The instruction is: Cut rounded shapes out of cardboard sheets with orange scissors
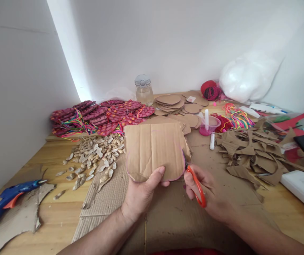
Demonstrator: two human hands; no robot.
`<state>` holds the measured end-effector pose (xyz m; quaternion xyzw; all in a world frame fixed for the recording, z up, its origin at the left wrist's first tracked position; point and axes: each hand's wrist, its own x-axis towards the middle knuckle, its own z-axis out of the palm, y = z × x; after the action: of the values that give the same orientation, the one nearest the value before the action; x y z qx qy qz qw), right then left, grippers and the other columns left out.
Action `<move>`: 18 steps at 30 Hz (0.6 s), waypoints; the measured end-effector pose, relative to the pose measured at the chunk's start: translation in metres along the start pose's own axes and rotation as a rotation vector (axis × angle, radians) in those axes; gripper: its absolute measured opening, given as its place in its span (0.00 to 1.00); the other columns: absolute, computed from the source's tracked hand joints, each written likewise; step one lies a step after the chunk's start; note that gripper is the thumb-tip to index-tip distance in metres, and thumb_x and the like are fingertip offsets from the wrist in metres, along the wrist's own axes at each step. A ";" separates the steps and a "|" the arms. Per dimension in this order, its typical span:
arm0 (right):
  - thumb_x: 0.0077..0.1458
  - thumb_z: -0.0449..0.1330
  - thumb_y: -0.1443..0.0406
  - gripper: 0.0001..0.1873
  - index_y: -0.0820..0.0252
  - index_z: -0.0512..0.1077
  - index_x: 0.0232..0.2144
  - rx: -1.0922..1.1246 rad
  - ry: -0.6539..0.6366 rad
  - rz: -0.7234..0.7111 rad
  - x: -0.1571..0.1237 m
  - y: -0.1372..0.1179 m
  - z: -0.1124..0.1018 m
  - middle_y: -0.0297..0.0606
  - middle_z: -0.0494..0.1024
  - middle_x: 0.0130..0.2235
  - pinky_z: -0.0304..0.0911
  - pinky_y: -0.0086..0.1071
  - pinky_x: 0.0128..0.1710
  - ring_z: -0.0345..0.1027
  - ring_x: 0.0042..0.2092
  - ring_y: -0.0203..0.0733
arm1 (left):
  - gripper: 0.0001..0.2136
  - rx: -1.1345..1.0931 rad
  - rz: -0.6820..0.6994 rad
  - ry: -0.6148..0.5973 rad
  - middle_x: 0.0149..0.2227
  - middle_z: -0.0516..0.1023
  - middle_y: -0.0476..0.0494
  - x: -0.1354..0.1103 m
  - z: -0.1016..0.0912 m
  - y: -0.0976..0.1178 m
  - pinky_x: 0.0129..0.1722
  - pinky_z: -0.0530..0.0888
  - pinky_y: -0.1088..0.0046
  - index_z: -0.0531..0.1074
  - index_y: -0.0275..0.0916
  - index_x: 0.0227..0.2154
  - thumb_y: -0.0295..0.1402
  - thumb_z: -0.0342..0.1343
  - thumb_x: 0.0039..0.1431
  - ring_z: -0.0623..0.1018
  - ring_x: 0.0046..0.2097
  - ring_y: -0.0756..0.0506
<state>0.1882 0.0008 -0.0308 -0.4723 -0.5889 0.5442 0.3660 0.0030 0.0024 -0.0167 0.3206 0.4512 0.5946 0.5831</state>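
My left hand [141, 193] grips the lower edge of a brown cardboard piece [154, 150] with a purple outline drawn around it, thumb on its front. The piece is held upright above the table. My right hand [207, 193] is closed on orange-handled scissors [196, 186], whose blades meet the cardboard's lower right edge, on the drawn line. A jagged flap of cardboard hangs at the piece's right side.
Peanut shells [93, 157] lie left of the cardboard, decorated red pieces [106, 115] behind them. A blue glue gun [7, 202] rests front left. Cardboard offcuts [250, 154] pile up on the right, cut cardboard rounds [177, 104], a jar [143, 90] and coloured cords [237, 117] behind.
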 end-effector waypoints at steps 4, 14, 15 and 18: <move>0.65 0.52 0.46 0.25 0.56 0.59 0.25 -0.036 0.002 0.005 -0.001 -0.006 -0.002 0.27 0.63 0.20 0.50 0.29 0.23 0.54 0.23 0.33 | 0.27 0.040 -0.007 -0.002 0.41 0.79 0.41 0.000 -0.001 -0.001 0.26 0.80 0.74 0.70 0.37 0.54 0.33 0.69 0.52 0.79 0.34 0.46; 0.66 0.52 0.47 0.22 0.55 0.60 0.28 0.014 -0.014 0.024 -0.003 0.000 -0.003 0.24 0.57 0.20 0.49 0.28 0.20 0.52 0.20 0.31 | 0.14 0.030 0.014 -0.034 0.38 0.79 0.45 0.001 -0.004 0.000 0.26 0.78 0.76 0.75 0.35 0.41 0.32 0.68 0.53 0.77 0.28 0.51; 0.66 0.52 0.47 0.22 0.55 0.61 0.28 0.015 -0.012 0.019 -0.003 -0.001 -0.002 0.23 0.56 0.20 0.49 0.28 0.19 0.51 0.19 0.31 | 0.14 0.027 0.017 -0.034 0.38 0.79 0.45 0.001 -0.004 0.000 0.26 0.79 0.76 0.75 0.35 0.42 0.32 0.68 0.53 0.78 0.28 0.51; 0.65 0.52 0.46 0.23 0.55 0.61 0.27 0.009 0.007 -0.003 -0.003 -0.004 -0.002 0.23 0.57 0.19 0.48 0.27 0.19 0.51 0.19 0.30 | 0.14 0.036 0.024 -0.053 0.36 0.80 0.45 0.001 -0.005 0.001 0.27 0.79 0.75 0.75 0.34 0.41 0.32 0.68 0.54 0.78 0.29 0.50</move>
<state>0.1899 -0.0012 -0.0261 -0.4717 -0.5857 0.5448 0.3709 -0.0017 0.0025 -0.0182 0.3520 0.4424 0.5846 0.5819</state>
